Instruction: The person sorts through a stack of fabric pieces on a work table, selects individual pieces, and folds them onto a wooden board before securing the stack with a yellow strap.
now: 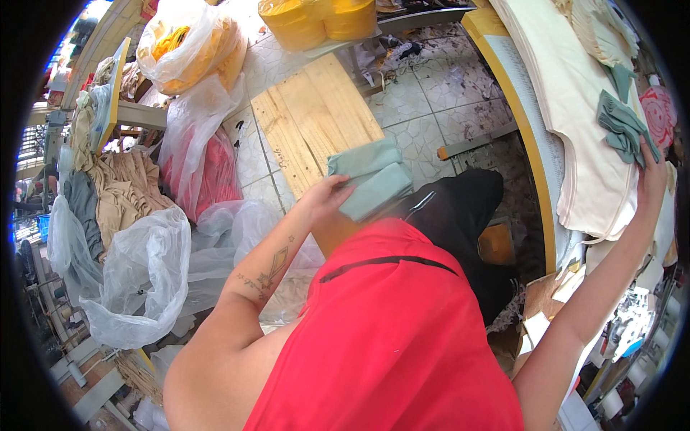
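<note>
Left hand (pixel 325 197), centre of frame, lies flat w/ fingers spread on the near edge of a folded stack of pale sage-green fabric pieces (pixel 370 179); pressing on it, not clenched around it. The stack sits on the lower end of a bare light-wood plank board (pixel 309 118) that runs from centre up toward top centre, over a grey cracked-pattern tiled floor (pixel 438 100).

Right hand (pixel 652 176), far right of frame, arm stretched out, palm down on the lower end of a 2nd bunch of darker grey-green fabric pieces (pixel 619 126). Touching for sure; can't tell if the fingers actually close on the cloth. That bunch lies on a wide stack of cream fabric sheets (pixel 575 108) covering a yellow-edged curved desk (pixel 503 79) at upper right.

Around: 2 big yellow thread cones (pixel 320 20) at top centre, clear plastic bag w/ yellow material (pixel 190 47) upper left, clear bag w/ red cloth (pixel 208 169) left of the board, empty-looking crumpled clear plastic bags (pixel 136 280) lower left, heap of tan cloth (pixel 126 187) at left. Person's red top (pixel 388 337) fills the bottom centre.
</note>
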The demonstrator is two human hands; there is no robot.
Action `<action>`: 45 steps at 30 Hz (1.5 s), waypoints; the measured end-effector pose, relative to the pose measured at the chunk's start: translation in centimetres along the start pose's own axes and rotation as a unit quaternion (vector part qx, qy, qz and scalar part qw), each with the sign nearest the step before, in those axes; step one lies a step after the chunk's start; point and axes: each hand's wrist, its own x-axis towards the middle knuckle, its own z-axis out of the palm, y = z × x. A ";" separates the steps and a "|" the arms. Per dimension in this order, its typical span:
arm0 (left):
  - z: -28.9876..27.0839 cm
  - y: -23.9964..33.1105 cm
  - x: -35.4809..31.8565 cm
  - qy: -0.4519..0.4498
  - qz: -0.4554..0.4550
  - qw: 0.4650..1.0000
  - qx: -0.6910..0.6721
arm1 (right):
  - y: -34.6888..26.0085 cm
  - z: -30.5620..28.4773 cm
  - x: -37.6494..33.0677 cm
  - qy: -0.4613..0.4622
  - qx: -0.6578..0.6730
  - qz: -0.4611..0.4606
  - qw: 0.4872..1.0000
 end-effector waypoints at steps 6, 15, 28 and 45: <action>-2.9 2.8 0.2 0.056 -0.074 0.889 0.449 | 0.3 -0.5 0.4 -0.024 0.012 0.004 1.000; 5.7 10.2 1.5 -0.017 0.341 0.436 0.832 | 0.2 -0.5 0.1 -0.037 0.036 0.000 0.999; 9.3 12.8 8.5 -0.087 0.231 0.405 0.880 | -1.1 1.3 -1.0 -0.020 0.051 0.007 0.998; 6.8 4.1 0.2 -0.121 0.402 0.408 0.811 | -1.2 1.1 -0.9 -0.040 0.040 0.006 0.998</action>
